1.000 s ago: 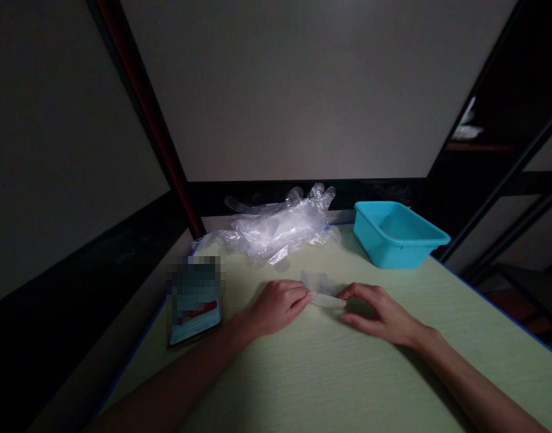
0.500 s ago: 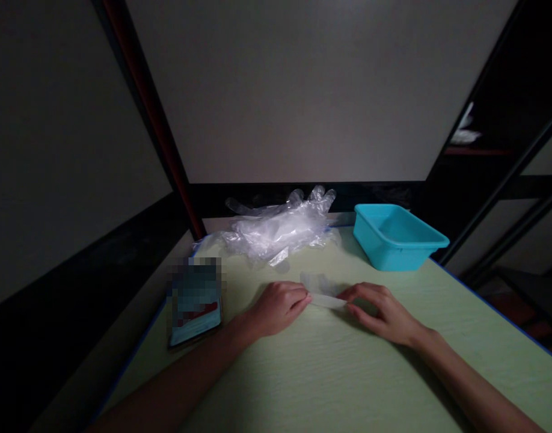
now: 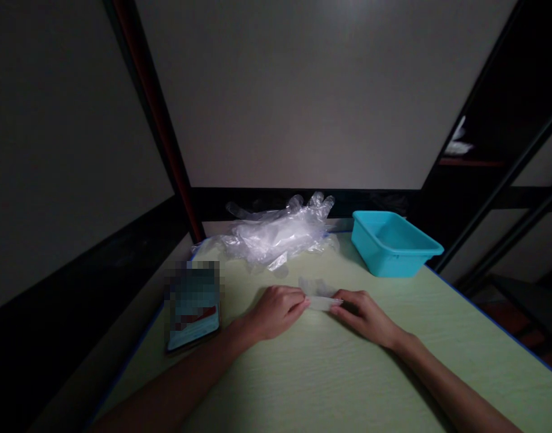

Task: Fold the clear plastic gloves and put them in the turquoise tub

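The person's left hand point(image 3: 278, 311) pinches one end of a folded strip of thin translucent plastic point(image 3: 320, 302), and the right hand point(image 3: 364, 316) grips its other end between thumb and fingers; the plastic lies between the two hands, low over the pale green table point(image 3: 303, 379), a looser flap spreading behind it; beyond lies a heap of clear plastic gloves point(image 3: 276, 234), with a turquoise basin point(image 3: 395, 249) to its right and a phone point(image 3: 195, 307) beside the left forearm

you can't read any text, label, brand, number or sign here; the upright rectangular screen with a dark frame point(image 3: 193, 328) is partly pixelated, its display illegible.
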Tool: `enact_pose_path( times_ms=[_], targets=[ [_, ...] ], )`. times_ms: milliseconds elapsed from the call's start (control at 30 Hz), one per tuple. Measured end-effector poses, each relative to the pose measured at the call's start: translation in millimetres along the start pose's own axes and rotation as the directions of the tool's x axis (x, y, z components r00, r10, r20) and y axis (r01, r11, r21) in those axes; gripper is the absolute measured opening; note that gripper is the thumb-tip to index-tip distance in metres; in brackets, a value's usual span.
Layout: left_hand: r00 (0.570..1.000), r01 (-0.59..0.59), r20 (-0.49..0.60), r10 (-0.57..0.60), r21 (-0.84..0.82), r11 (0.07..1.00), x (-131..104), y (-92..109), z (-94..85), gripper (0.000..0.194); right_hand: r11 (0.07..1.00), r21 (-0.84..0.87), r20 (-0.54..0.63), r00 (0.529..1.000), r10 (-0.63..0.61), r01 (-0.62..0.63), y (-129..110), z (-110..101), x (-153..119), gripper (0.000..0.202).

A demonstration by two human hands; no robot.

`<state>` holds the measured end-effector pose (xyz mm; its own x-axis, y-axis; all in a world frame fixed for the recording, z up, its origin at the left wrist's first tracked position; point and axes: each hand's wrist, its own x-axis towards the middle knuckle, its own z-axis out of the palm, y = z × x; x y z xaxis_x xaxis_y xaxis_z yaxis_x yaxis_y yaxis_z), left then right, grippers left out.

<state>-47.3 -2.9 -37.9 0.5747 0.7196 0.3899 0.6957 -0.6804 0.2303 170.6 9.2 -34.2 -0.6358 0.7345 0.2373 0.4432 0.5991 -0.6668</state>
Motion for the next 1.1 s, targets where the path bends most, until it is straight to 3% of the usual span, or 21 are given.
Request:
enact_pose_path(
  times_ms=[167,233,333,400,533,633,767,833,933,1000,1100],
  targets=[
    [0.986,0.162,0.008,-0.167,-0.28,0.946,5,-2,1.1,0.025,0.942,0.282,-0.02,0.981,0.193,-0.18,9,4,19,0.024],
    [0.959,0.26,0.028,-0.283,-0.49,0.832,7,-5,4.3,0.013,0.903,0.34,-0.005,0.96,0.281,-0.263,13,5,29,0.023],
    [0.888,0.384,0.117,-0.445,-0.721,0.577,12,-9,9.5,0.032,0.888,0.336,-0.033,0.938,0.344,-0.314,19,6,41,0.017],
    [0.843,0.434,0.16,-0.514,-0.766,0.474,13,-11,12.2,0.043,0.884,0.331,-0.062,0.927,0.371,-0.332,22,9,45,0.013],
    [0.814,0.425,0.109,-0.57,-0.782,0.457,14,-11,16.3,0.06,0.873,0.346,-0.125,0.905,0.406,-0.344,26,16,47,0.01],
    [0.81,0.405,0.082,-0.581,-0.794,0.452,13,-10,18.3,0.072,0.875,0.355,-0.17,0.897,0.407,-0.33,28,21,46,0.019],
    [0.827,0.386,0.092,-0.554,-0.81,0.442,11,-11,18.6,0.085,0.889,0.351,-0.223,0.896,0.384,-0.294,27,21,43,0.029],
    [0.83,0.388,0.103,-0.548,-0.813,0.434,10,-11,18.3,0.088,0.912,0.328,-0.306,0.886,0.347,-0.244,23,18,39,0.028],
    [0.824,0.398,0.115,-0.555,-0.814,0.423,11,-12,18.5,0.089,0.979,0.13,-0.452,0.869,0.2,-0.158,12,12,31,0.021],
    [0.82,0.407,0.124,-0.558,-0.812,0.418,13,-13,18.6,0.09,0.991,-0.092,-0.42,0.906,0.052,-0.1,2,11,26,0.023],
    [0.824,0.41,0.134,-0.551,-0.812,0.415,15,-14,18.2,0.091,0.928,-0.37,-0.195,0.975,-0.11,0.031,-11,17,21,0.047]
  ],
)
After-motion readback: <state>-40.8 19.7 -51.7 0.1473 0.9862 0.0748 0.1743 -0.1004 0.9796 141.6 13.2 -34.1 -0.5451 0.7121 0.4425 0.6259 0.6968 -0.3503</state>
